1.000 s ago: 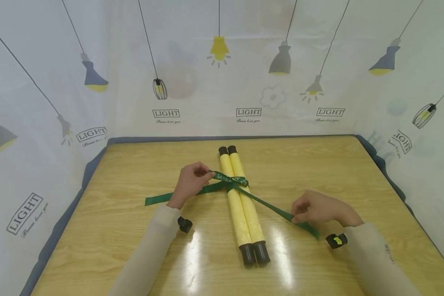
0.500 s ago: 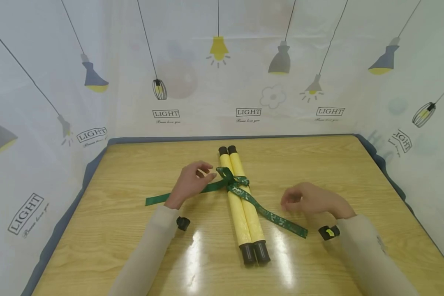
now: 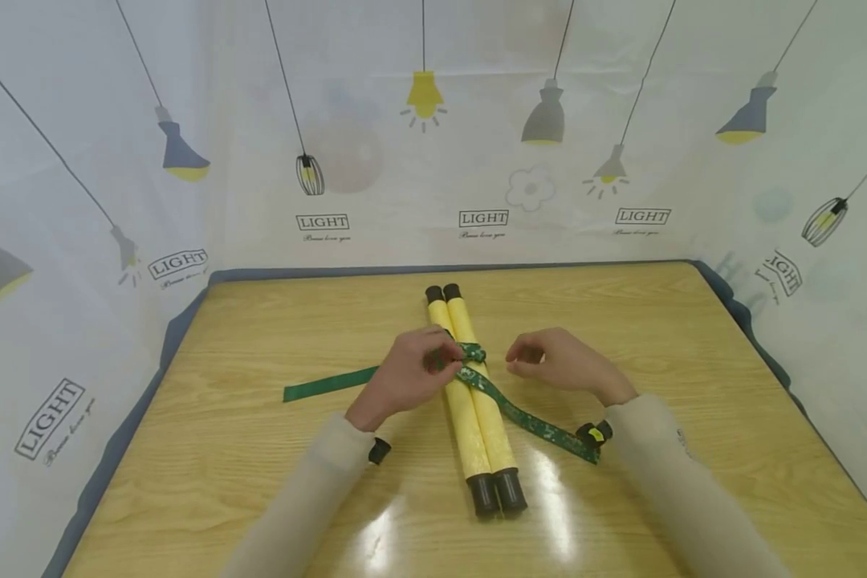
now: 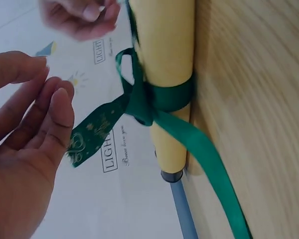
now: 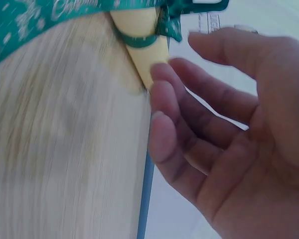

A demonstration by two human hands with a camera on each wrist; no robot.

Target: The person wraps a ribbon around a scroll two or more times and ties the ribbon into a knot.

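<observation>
Two yellow rods [image 3: 486, 421] with black end caps lie side by side, wrapped near their far half by a green ribbon [image 3: 527, 419]. A knot with a small standing loop sits there, as the left wrist view shows on the ribbon [image 4: 138, 102]. One tail runs left, another right with a printed pale pattern. My left hand [image 3: 413, 371] is over the knot, fingers loosely bent; beside a printed ribbon end, it appears to hold nothing. Just right of the rods hovers my right hand [image 3: 565, 363], its curved fingers [image 5: 164, 137] with nothing between them.
The rods rest on a wooden table [image 3: 209, 474] with a blue-grey edge. A white curtain [image 3: 390, 160] printed with hanging lamps stands behind and at both sides. Black wrist devices [image 3: 594, 434] are at the sleeves' cuffs.
My right hand has let go of the right ribbon tail, which dropped onto the table, and moved left toward the knot. My left hand released the ribbon piece and shifted right over the knot.
</observation>
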